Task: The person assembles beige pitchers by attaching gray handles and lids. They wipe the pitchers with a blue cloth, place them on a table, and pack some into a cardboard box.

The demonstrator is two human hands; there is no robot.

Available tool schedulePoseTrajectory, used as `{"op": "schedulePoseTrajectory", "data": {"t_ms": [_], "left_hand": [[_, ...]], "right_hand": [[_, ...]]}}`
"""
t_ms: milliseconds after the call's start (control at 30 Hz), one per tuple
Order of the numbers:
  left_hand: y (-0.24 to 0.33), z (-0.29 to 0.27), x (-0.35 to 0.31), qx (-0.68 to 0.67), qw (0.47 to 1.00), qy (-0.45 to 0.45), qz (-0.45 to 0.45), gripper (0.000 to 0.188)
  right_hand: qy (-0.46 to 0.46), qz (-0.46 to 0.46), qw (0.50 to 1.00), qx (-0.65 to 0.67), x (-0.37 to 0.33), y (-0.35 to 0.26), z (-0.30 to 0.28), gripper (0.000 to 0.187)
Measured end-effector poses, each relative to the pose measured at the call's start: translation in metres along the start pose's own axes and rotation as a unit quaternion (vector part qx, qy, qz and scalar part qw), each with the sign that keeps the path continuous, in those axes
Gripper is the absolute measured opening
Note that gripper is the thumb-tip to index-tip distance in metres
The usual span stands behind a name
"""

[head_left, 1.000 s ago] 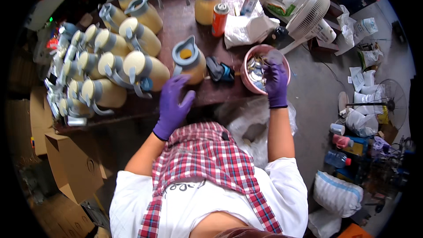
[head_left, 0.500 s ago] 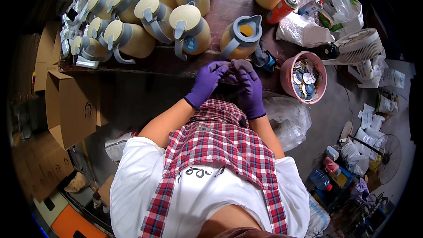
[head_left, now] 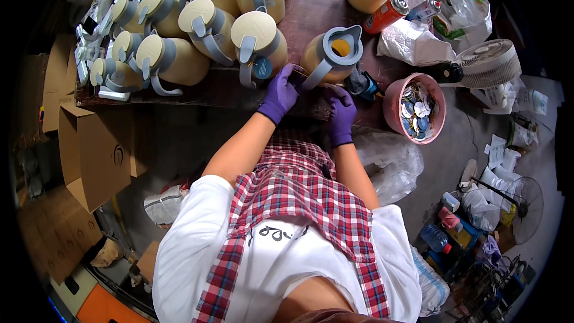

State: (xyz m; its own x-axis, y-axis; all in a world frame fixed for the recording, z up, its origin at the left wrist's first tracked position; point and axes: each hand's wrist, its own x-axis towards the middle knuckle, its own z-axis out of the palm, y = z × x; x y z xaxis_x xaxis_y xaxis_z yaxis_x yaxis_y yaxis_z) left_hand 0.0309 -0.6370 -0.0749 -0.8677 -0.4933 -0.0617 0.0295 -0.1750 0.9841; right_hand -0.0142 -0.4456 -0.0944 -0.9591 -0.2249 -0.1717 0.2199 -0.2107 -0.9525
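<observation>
An open-topped beige jug (head_left: 327, 63) with a grey collar and handle stands at the table's near edge, an amber inside showing through its mouth. My left hand (head_left: 281, 94), in a purple glove, is closed beside the jug's handle (head_left: 315, 76). Its fingertips pinch something thin and dark that I cannot make out. My right hand (head_left: 341, 118), gloved the same, is just below the jug's base with its fingers curled in. Something small and pale shows at its fingertips, too small to name. To the left stands a lidded jug (head_left: 257, 39) with a round blue tag (head_left: 262, 68).
Several more lidded jugs (head_left: 170, 60) crowd the table's left. On the right are a red spray can (head_left: 385, 15), a dark cloth (head_left: 359, 82) and a pink bucket (head_left: 391, 104) of round tags. A white fan (head_left: 490, 63) and an open carton (head_left: 95, 155) flank the table.
My hands, together over a dark, soft-looking thing, have moved apart. My left hand has gone up and left to the jug's handle; my right hand has dropped slightly. The view has shifted slightly.
</observation>
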Motion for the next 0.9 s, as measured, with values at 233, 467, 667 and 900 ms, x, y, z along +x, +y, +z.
{"op": "schedulePoseTrajectory", "data": {"t_ms": [233, 467, 667, 900], "left_hand": [[0.108, 0.010, -0.017, -0.138, 0.984, -0.110, -0.028, 0.027], [0.132, 0.000, -0.019, -0.026, 0.986, -0.161, -0.026, 0.039], [0.155, 0.006, 0.004, 0.440, 0.803, -0.094, 0.390, 0.035], [0.170, 0.014, 0.009, 0.430, 0.794, -0.181, 0.389, 0.031]], "right_hand": [[-0.075, -0.422, 0.823, -0.373, 0.005, -0.163, 0.061, 0.022], [-0.125, -0.404, 0.765, -0.485, 0.015, -0.155, 0.064, 0.029], [-0.122, -0.408, 0.763, -0.485, 0.011, -0.161, 0.061, 0.030], [-0.108, -0.413, 0.774, -0.468, 0.011, -0.151, 0.054, 0.032]]}}
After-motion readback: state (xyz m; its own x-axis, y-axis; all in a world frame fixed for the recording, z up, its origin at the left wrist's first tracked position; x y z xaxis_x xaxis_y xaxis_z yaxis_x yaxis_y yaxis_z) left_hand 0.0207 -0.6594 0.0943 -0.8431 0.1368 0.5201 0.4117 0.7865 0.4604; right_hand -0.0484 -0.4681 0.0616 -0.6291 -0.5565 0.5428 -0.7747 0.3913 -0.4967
